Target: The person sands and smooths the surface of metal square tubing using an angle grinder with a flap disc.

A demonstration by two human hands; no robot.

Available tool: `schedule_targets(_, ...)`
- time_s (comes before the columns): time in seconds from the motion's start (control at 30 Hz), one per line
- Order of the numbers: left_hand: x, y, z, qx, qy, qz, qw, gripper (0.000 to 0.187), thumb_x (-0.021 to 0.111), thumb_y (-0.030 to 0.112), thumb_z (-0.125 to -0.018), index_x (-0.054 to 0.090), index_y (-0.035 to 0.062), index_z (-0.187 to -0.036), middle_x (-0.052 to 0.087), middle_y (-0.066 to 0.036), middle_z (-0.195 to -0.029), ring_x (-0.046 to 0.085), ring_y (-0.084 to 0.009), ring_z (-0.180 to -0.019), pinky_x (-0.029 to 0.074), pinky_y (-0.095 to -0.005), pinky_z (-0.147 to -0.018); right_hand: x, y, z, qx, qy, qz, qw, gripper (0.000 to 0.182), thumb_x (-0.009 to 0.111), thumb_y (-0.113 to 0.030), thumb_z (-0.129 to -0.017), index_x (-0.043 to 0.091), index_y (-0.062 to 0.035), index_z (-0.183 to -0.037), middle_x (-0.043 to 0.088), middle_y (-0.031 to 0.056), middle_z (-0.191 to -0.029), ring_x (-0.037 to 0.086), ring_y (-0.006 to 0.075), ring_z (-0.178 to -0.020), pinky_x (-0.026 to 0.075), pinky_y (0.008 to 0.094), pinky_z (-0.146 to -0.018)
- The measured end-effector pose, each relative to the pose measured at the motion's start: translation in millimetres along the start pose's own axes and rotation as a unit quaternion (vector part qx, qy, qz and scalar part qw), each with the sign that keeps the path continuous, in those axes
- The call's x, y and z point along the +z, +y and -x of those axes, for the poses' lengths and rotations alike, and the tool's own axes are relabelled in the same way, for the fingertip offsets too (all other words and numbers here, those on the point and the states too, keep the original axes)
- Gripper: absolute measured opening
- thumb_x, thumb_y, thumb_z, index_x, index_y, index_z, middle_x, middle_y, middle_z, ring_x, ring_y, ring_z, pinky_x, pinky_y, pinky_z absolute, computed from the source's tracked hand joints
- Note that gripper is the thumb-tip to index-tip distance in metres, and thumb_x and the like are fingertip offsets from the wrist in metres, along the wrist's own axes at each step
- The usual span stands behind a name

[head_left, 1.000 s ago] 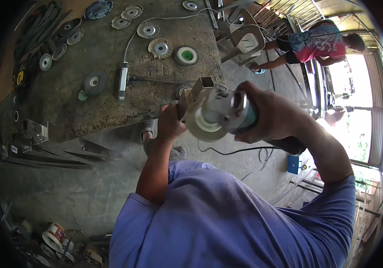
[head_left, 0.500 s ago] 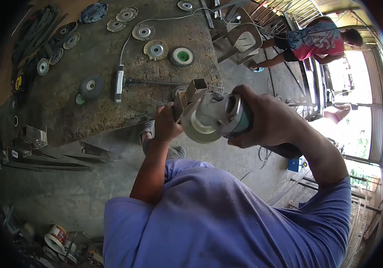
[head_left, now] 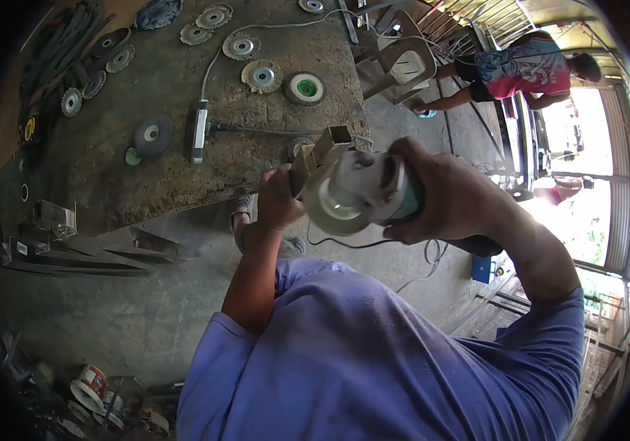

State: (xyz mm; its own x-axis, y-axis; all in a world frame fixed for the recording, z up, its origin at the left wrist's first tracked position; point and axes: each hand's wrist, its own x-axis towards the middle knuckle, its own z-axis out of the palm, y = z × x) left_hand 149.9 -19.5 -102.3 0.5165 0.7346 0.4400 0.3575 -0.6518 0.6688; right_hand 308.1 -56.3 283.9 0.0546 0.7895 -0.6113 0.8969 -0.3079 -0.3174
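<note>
In the head view, my right hand (head_left: 451,195) is wrapped round the body of an angle grinder (head_left: 362,180) with a grey metal head and a green housing. A pale disc guard or wheel faces me, and the grinder head is slightly blurred. My left hand (head_left: 278,198) is closed round a welded piece of square metal tube (head_left: 335,140), whose hollow end points away from me. The grinder's disc side lies against or right beside the tube; contact is hidden. Part of the tube and my left fingertips are hidden behind the grinder.
A worn workbench (head_left: 182,184) carries several flap and wire discs, a grey disc (head_left: 153,134), a green-centred wheel (head_left: 305,88) and a power strip (head_left: 199,132). A plastic chair (head_left: 407,66) and a bending co-worker (head_left: 520,70) are beyond. A cable (head_left: 351,245) hangs below the grinder.
The whole view has shifted slightly. The grinder has moved a little against the tube and its head looks more blurred. A dark cable now shows beneath it. Both hands keep their grip.
</note>
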Motion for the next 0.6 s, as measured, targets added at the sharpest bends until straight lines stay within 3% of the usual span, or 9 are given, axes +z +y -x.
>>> schedule_targets(0.13,-15.8,17.4,-7.7,-0.032,0.016,0.054,0.998,0.069,0.089,0.038,-0.069,0.055,0.0024,-0.117,0.06,-0.015,-0.103,0.066,-0.0369,-0.09,0.049,-0.0502,-0.087,-3.5,12.1,4.8,0.007,0.015,0.009,1.0,0.083,0.093,-0.028,-0.063,0.049,-0.0045,-0.129,0.072,0.021,-0.099,0.074,0.0377,-0.094,0.057,0.045,-0.08)
schedule_targets(0.23,-11.3,5.3,-7.1,0.033,-0.011,-0.015,0.999,0.069,0.089,0.039,-0.068,0.057,0.0018,-0.115,0.063,-0.014,-0.098,0.067,-0.0377,-0.088,0.049,-0.0502,-0.087,4.9,1.0,2.4,-0.026,0.019,0.0,0.999,0.081,0.093,-0.028,-0.064,0.05,-0.0049,-0.128,0.072,0.0209,-0.099,0.074,0.0371,-0.095,0.057,0.0448,-0.081)
schedule_targets(0.3,-7.5,4.8,-5.8,0.009,-0.019,-0.005,1.0,0.073,0.091,0.042,-0.066,0.057,0.0021,-0.116,0.065,-0.014,-0.094,0.068,-0.0379,-0.087,0.049,-0.0497,-0.088,3.6,3.4,1.5,-0.041,0.027,-0.009,0.999,0.079,0.092,-0.03,-0.064,0.051,-0.0055,-0.127,0.072,0.0208,-0.099,0.073,0.0367,-0.095,0.056,0.0449,-0.083)
schedule_targets(0.4,-14.0,15.0,-8.2,-0.054,-0.009,0.041,0.998,0.074,0.091,0.045,-0.065,0.057,0.0032,-0.117,0.068,-0.014,-0.093,0.068,-0.0377,-0.087,0.049,-0.0485,-0.09,1.2,20.0,15.2,0.036,0.039,0.014,0.998,0.082,0.092,-0.031,-0.065,0.051,-0.0063,-0.131,0.071,0.0213,-0.102,0.072,0.0374,-0.098,0.055,0.0449,-0.086)
schedule_targets(0.5,-24.3,30.7,-15.5,-0.094,-0.013,0.073,0.993,0.074,0.09,0.048,-0.067,0.058,0.0048,-0.117,0.07,-0.014,-0.097,0.069,-0.0374,-0.088,0.05,-0.0479,-0.092,2.7,53.1,31.6,0.105,0.116,0.028,0.987,0.088,0.092,-0.032,-0.065,0.049,-0.0074,-0.138,0.071,0.021,-0.106,0.071,0.0373,-0.102,0.054,0.0433,-0.091)
schedule_targets(0.6,-24.6,30.3,-13.6,-0.124,-0.021,0.088,0.988,0.075,0.09,0.049,-0.067,0.058,0.0052,-0.119,0.071,-0.013,-0.1,0.069,-0.0367,-0.09,0.049,-0.0485,-0.094,28.1,93.0,69.3,0.088,0.191,-0.029,0.977,0.093,0.091,-0.031,-0.066,0.046,-0.0093,-0.145,0.069,0.0211,-0.115,0.068,0.0369,-0.11,0.052,0.0416,-0.1)
